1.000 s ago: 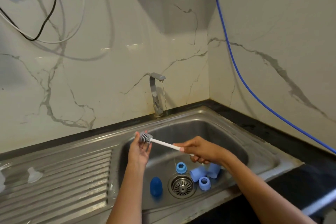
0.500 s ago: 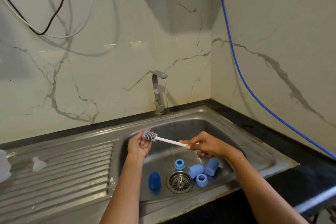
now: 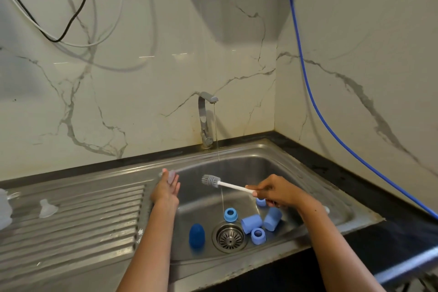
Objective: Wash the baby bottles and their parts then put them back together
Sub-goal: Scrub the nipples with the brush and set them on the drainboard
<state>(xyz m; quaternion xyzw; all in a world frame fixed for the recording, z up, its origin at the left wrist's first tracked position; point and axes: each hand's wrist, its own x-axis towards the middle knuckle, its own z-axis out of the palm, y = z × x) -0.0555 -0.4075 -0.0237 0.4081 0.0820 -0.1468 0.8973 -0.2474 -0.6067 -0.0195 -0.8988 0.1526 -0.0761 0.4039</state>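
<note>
Right hand [image 3: 275, 191] gripping bottle brush [image 3: 226, 184] handle, bristle head pointing left, slightly up, left hand [image 3: 166, 187] pinching clear teat [image 3: 171, 175] over sink [image 3: 308, 173]

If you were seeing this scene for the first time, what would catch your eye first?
The right hand holds a white bottle brush over the steel sink, near the faucet's thin stream. The left hand pinches a small clear teat at the basin's left edge. Blue bottle parts cluster round the drain, and a bright blue hose crosses the right wall.

Glossy steel sink [image 3: 308, 173], marble-look wall [image 3: 142, 78]
</note>
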